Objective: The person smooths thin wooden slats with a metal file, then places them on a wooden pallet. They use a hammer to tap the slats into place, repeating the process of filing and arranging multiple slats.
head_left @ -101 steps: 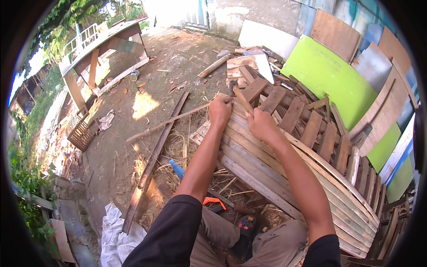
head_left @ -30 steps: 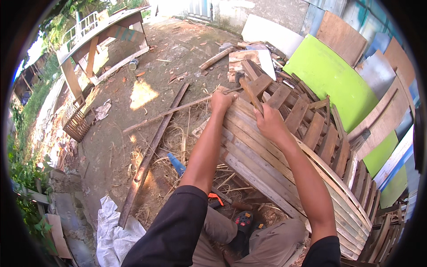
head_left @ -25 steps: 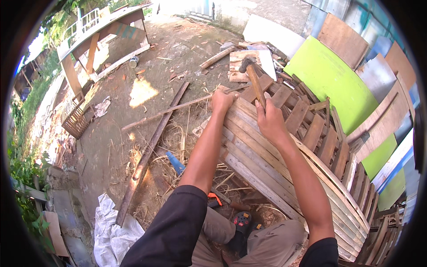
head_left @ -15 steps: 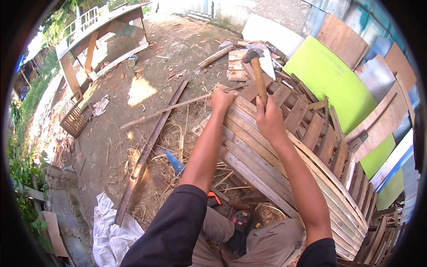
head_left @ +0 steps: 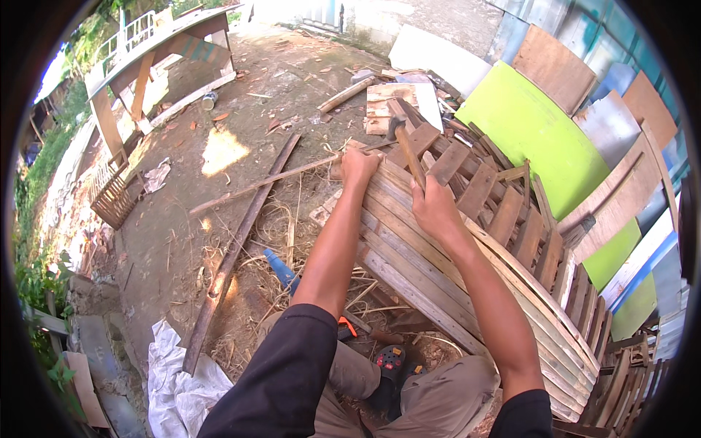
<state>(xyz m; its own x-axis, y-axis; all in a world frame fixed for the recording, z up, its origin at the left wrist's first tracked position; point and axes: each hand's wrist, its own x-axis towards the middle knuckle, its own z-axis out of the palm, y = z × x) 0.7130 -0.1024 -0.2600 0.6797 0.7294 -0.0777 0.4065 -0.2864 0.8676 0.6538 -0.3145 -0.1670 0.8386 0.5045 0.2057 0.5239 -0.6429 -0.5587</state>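
Observation:
My right hand (head_left: 434, 208) grips the wooden handle of a hammer (head_left: 406, 150), whose dark head is raised above the slats. My left hand (head_left: 360, 166) clamps the top left end of a curved panel of wooden slats (head_left: 467, 285), which leans across my lap. Short cross pieces (head_left: 478, 190) stick up along the panel's far side, just right of the hammer.
Long thin battens (head_left: 234, 252) lie on the dirt to the left. A blue-handled tool (head_left: 281, 269) lies in the straw by my knee. Green boards (head_left: 537, 135) and stacked panels stand at the right. A wooden table frame (head_left: 146, 66) and a small crate (head_left: 117, 197) are far left.
My right hand has swung the hammer up and down over the slats' top end. My left hand has stayed on the panel's edge.

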